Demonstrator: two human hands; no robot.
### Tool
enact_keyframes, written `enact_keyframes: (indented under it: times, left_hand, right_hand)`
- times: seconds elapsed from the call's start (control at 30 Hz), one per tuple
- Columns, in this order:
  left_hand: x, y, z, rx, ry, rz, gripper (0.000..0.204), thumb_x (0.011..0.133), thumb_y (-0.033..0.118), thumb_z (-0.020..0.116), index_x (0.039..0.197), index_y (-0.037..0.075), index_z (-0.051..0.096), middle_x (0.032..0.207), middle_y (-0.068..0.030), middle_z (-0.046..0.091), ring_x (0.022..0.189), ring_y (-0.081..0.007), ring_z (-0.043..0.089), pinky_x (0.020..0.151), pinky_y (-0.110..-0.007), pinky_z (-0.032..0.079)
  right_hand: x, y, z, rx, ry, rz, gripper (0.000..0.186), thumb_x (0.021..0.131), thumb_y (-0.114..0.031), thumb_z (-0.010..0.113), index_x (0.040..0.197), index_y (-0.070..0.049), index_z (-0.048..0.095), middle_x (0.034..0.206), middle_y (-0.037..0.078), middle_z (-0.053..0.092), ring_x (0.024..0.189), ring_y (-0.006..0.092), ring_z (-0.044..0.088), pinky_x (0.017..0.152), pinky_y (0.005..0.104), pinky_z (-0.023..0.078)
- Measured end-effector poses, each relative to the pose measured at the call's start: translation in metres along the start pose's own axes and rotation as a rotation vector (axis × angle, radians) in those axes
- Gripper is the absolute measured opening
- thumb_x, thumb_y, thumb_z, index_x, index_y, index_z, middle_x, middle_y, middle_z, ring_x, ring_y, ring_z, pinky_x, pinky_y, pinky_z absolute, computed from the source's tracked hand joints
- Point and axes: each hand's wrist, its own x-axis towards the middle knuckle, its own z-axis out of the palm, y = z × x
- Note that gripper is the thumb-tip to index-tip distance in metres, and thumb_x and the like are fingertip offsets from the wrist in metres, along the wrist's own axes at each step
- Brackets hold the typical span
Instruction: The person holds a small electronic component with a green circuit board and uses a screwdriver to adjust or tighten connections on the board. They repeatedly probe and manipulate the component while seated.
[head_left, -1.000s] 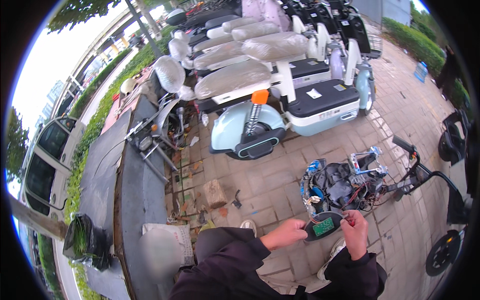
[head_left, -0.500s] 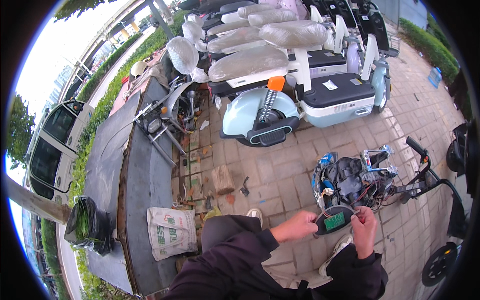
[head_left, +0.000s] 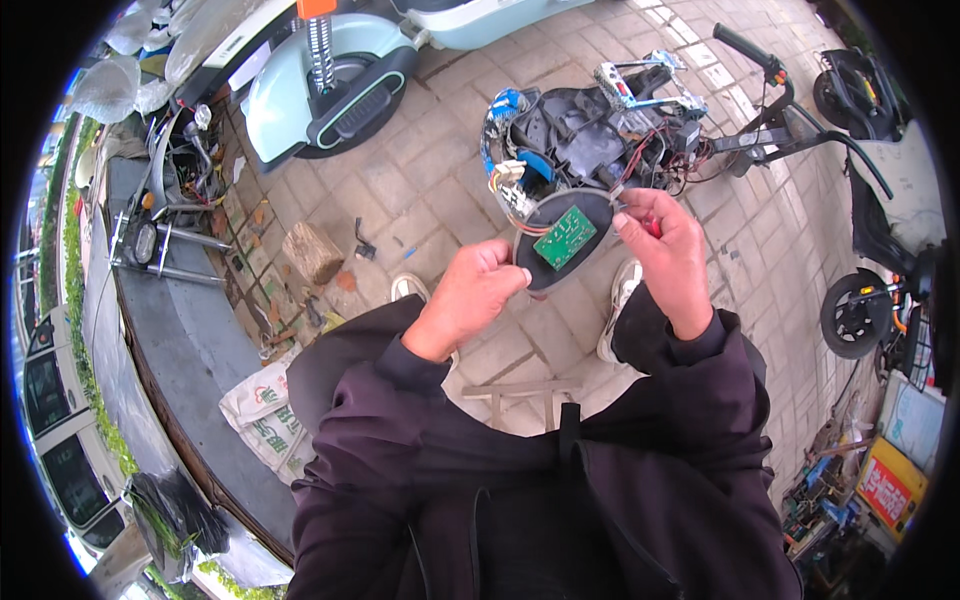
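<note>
Both my hands hold a dark oval housing in front of me, its inner side facing up. A green circuit board sits inside it, and wires run from its left edge. My left hand pinches the lower left rim between thumb and fingers. On the upper right rim, my right hand closes with thumb and fingers. Something red, too hidden to name, shows in that palm. Just beyond lies a stripped-down electric scooter, with loose wiring, a bare frame and handlebars.
A pale blue scooter stands at the far left. A wood block and a small black part lie on the paving. A white sack leans by the grey metal panel. More scooters stand at right.
My view has tilted down and swung right, so the surroundings sit further left and higher. Both hands still hold the housing. A red thing now shows in my right palm.
</note>
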Motion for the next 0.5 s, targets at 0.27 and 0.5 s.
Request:
enact_keyframes:
  times: [0.27, 0.5]
  left_hand:
    - [-0.005, 0.015, -0.008, -0.323, 0.060, -0.064, 0.013, 0.097, 0.009, 0.054, 0.101, -0.002, 0.058, 0.096, -0.0265, 0.074, 0.044, -0.0069, 0.044, 0.041, -0.020, 0.035]
    - [0.001, 0.010, -0.015, -0.575, 0.075, -0.106, 0.033, 0.100, 0.016, 0.054, 0.122, -0.008, 0.058, 0.110, -0.0274, 0.072, 0.070, -0.0182, 0.068, 0.049, -0.024, 0.047]
  right_hand:
    - [-0.006, -0.013, -0.009, 0.376, 0.019, 0.167, 0.033, 0.104, -0.025, 0.049, 0.091, 0.000, 0.066, 0.079, 0.009, 0.070, 0.059, 0.0095, 0.052, 0.059, 0.0238, 0.042]
    - [-0.020, -0.022, 0.003, 0.426, -0.166, 0.150, 0.039, 0.105, -0.032, 0.046, 0.085, -0.002, 0.060, 0.074, 0.009, 0.064, 0.054, 0.0092, 0.051, 0.054, 0.0229, 0.040]
